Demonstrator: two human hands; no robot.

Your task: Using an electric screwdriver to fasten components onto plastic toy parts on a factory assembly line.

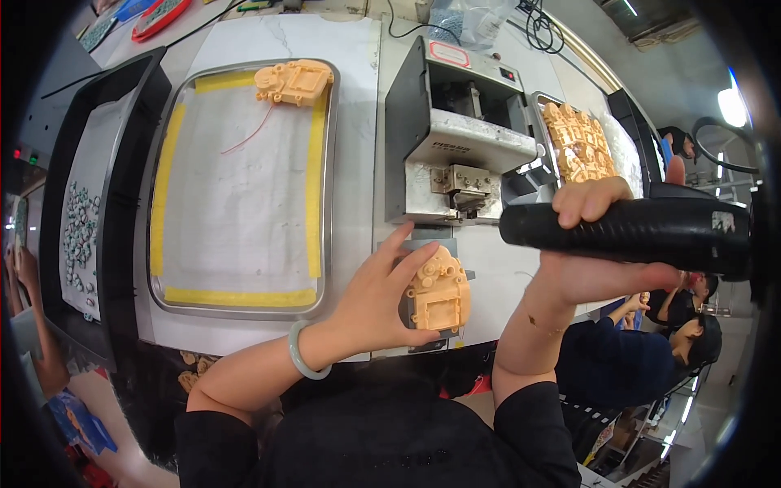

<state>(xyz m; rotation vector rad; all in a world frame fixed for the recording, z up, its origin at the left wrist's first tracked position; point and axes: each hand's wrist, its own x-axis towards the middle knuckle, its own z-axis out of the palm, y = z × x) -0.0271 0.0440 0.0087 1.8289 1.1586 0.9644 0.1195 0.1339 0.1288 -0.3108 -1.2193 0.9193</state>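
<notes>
My left hand (376,298) grips an orange moulded plastic part (440,291) and holds it on a small grey fixture at the table's front edge, just below the machine. My right hand (592,244) is wrapped around the thick black handle (643,232) of a lever that reaches out to the right of the grey and white bench machine (455,138). A pale green bangle sits on my left wrist.
A metal tray (244,183) with yellow tape edges lies to the left, with one orange part (294,81) and a thin red wire on it. A second tray of several orange parts (579,145) stands right of the machine. A dark tray (81,228) with small pieces is far left. Other people sit at right.
</notes>
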